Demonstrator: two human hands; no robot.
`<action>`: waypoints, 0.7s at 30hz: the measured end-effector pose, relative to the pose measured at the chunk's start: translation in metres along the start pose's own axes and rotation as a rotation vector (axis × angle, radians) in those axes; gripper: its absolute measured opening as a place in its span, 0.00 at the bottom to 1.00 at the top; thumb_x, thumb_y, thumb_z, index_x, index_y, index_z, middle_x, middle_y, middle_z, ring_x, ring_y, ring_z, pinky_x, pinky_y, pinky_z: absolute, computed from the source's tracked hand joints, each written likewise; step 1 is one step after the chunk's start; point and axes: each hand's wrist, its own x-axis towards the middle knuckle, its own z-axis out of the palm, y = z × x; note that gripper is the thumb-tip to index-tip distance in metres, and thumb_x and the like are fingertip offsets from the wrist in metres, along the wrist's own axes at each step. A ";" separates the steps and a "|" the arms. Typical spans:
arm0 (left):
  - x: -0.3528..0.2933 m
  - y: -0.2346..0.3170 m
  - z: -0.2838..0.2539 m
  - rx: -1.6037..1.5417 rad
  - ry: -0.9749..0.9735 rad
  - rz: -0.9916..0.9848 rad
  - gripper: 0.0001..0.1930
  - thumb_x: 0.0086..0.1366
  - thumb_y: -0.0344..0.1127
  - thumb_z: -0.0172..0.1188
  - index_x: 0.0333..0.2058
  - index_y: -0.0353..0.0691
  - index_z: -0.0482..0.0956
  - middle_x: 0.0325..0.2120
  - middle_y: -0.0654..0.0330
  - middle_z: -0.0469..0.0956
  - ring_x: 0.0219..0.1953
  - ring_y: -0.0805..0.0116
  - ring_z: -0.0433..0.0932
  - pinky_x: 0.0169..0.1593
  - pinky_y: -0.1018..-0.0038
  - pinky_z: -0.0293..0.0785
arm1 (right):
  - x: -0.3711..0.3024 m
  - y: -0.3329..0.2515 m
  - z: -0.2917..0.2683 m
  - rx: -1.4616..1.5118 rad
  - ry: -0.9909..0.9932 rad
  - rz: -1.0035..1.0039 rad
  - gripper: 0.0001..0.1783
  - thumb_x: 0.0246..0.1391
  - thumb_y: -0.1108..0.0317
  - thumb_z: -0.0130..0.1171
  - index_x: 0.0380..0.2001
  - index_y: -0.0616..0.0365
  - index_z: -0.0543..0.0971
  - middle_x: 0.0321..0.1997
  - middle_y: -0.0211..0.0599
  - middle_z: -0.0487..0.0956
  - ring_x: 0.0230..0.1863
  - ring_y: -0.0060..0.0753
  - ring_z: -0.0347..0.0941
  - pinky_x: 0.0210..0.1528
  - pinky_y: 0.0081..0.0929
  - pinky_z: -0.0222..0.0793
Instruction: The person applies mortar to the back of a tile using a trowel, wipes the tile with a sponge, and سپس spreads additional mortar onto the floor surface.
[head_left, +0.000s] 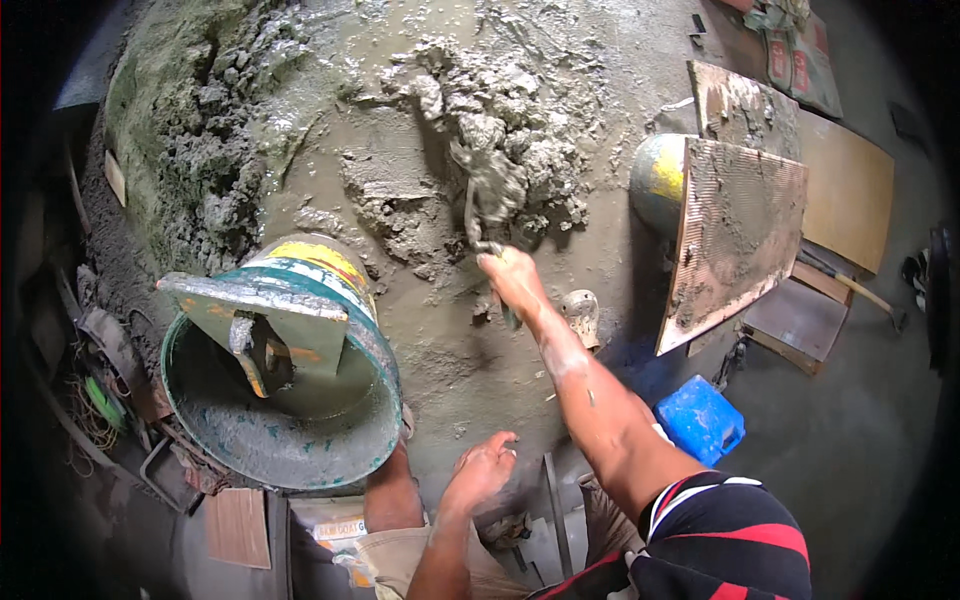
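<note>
My right hand (513, 276) is closed round the handle of a trowel (470, 215). Its blurred blade is among wet grey mortar (520, 120) heaped on the ground in front of me. Held low near my knees, my left hand (482, 468) is empty with its fingers apart. To its left stands a large mortar-smeared bucket (385, 370) with a green rim and some murky liquid inside. A plastering float (215, 300) with a curved handle rests across the bucket's far rim.
On the right, a ridged, mortar-stained tile (740, 240) leans against a rounded container (660, 180). A blue jerrycan (700, 420) lies near my right arm. Beyond are a wooden-handled tool (860, 290) and bags (800, 65). Cables and clutter (100, 400) line the left. A larger mortar mound (190, 140) rises far left.
</note>
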 end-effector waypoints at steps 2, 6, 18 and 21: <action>-0.002 0.004 -0.002 -0.042 -0.033 -0.031 0.22 0.68 0.41 0.54 0.58 0.45 0.75 0.42 0.48 0.83 0.45 0.51 0.82 0.51 0.60 0.76 | -0.043 0.017 -0.007 0.230 -0.033 0.112 0.15 0.60 0.57 0.61 0.34 0.61 0.77 0.19 0.30 0.73 0.15 0.23 0.69 0.20 0.29 0.66; -0.004 0.002 -0.002 0.014 -0.049 -0.040 0.23 0.67 0.42 0.53 0.59 0.47 0.76 0.45 0.47 0.84 0.50 0.46 0.81 0.55 0.57 0.75 | -0.101 0.060 0.003 0.023 -0.188 0.103 0.17 0.59 0.56 0.62 0.38 0.62 0.79 0.23 0.39 0.78 0.22 0.29 0.74 0.28 0.34 0.73; -0.004 -0.002 0.015 0.024 0.013 0.024 0.21 0.67 0.41 0.54 0.57 0.41 0.76 0.39 0.48 0.84 0.44 0.52 0.82 0.51 0.64 0.75 | 0.028 0.041 0.017 -0.946 -0.131 -0.294 0.14 0.53 0.59 0.60 0.38 0.56 0.81 0.38 0.52 0.84 0.44 0.57 0.81 0.47 0.50 0.77; -0.002 0.002 0.021 0.025 0.020 0.058 0.22 0.67 0.41 0.54 0.57 0.41 0.76 0.41 0.49 0.85 0.45 0.53 0.82 0.52 0.65 0.75 | 0.049 0.006 -0.027 -0.954 0.014 -0.384 0.16 0.54 0.58 0.59 0.36 0.59 0.82 0.36 0.55 0.84 0.43 0.57 0.81 0.47 0.49 0.76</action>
